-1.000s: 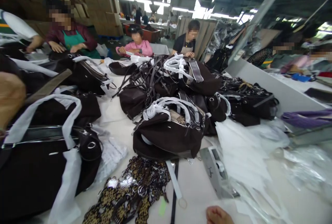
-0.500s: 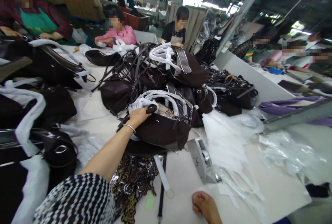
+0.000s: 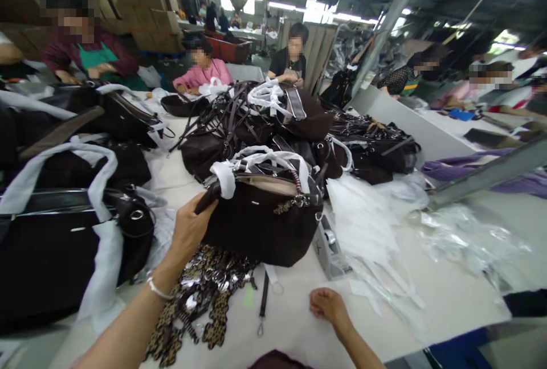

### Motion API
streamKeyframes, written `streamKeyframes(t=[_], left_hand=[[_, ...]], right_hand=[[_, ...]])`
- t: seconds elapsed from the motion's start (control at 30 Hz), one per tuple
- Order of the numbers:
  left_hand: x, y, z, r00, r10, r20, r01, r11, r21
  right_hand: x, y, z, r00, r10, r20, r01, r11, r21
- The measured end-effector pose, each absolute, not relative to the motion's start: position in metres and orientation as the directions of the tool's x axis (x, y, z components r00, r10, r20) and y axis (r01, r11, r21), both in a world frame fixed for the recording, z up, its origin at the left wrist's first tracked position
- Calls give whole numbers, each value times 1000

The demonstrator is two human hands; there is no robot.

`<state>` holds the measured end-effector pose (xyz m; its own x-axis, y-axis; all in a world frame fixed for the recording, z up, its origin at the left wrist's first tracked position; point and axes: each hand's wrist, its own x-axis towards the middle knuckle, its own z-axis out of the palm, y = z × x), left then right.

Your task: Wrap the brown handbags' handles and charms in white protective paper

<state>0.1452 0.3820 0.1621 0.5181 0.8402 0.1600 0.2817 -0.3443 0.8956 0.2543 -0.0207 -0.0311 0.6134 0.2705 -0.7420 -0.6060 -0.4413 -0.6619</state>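
Observation:
My left hand (image 3: 190,229) grips the left end of a dark brown handbag (image 3: 256,226), its fingers closed on the fabric. The handbag stands upright with its top open, showing a beige lining. White wrapping covers its handles, and a braided charm (image 3: 296,189) hangs at the right side of the opening. My right hand (image 3: 327,303) is low over the white table (image 3: 299,335), fingers curled in, with nothing visible in them. Between the hands lie a short black strap (image 3: 264,296) with a metal clip and a heap of leopard-print charms (image 3: 209,289).
More dark handbags (image 3: 55,244) stand at left, and a pile of bags (image 3: 205,152) lies behind. A grey tape dispenser (image 3: 331,255), white sheets (image 3: 363,221) and clear plastic (image 3: 465,232) are at right. Several people (image 3: 205,70) sit across the table.
My left hand has drawn the handbag nearer and turned it upright, so its front and opening face me. My right hand stays low with its fingers curled. The view has shifted slightly left.

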Motion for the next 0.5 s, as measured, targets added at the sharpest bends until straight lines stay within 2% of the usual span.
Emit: streamKeyframes(t=[0.1,0.27,0.4,0.5], left_hand=[[105,325,160,414,907,74,300,-213,930],[56,236,118,319,947,-38,291,-60,955],[27,194,69,292,953,-84,363,-29,931],[11,179,37,413,905,-99,397,-82,914]], right_hand=[[260,-21,-6,580,323,-748,-680,-313,-663],[285,-10,54,612,551,-567,-603,-139,-786],[308,-3,88,585,674,-450,-475,-165,-865],[321,-10,94,599,687,-410,-292,-289,-912]])
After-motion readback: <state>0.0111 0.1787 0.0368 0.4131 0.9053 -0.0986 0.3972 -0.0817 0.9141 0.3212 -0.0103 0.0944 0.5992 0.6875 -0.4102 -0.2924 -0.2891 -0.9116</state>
